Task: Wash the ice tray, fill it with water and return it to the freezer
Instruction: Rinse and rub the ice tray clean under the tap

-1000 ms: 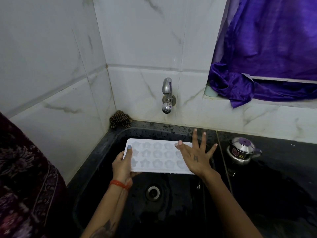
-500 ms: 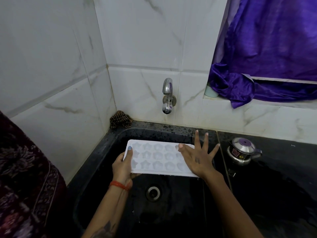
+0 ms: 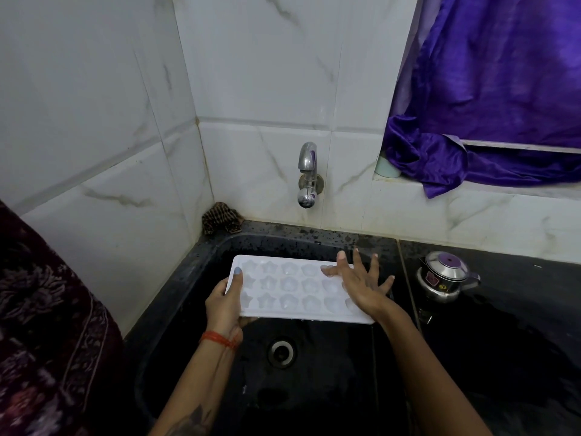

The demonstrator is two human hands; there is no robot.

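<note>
Slightly shifted since the earlier frames, the right hand (image 3: 361, 284) is now laid further across the right end of the tray (image 3: 295, 289), while the tray itself is kept almost where it was above the sink (image 3: 201, 278). The right hand's fingers are spread wide and straight, and its palm is pressed flat on the tray's top; nothing is gripped by it. The tray's left end is held by the left hand (image 3: 224, 302), with the thumb laid over the top rim and the fingers curled beneath. A red thread is worn round the left wrist.

The tray is white and oblong, held nearly level over the sink, below and in front of the tap (image 3: 308, 174). Three rows of moulded cells are seen, star-shaped at the left and rounder to the right; the rightmost cells are hidden by the right hand. No water is seen running from the tap.

A drain (image 3: 280, 351) is set in the sink floor below the tray. A patterned cloth (image 3: 221, 218) is bunched in the corner behind the sink. A small steel kettle (image 3: 445, 275) stands on the black table (image 3: 518, 309) to the right, and a purple curtain (image 3: 490, 89) hangs above it.
</note>
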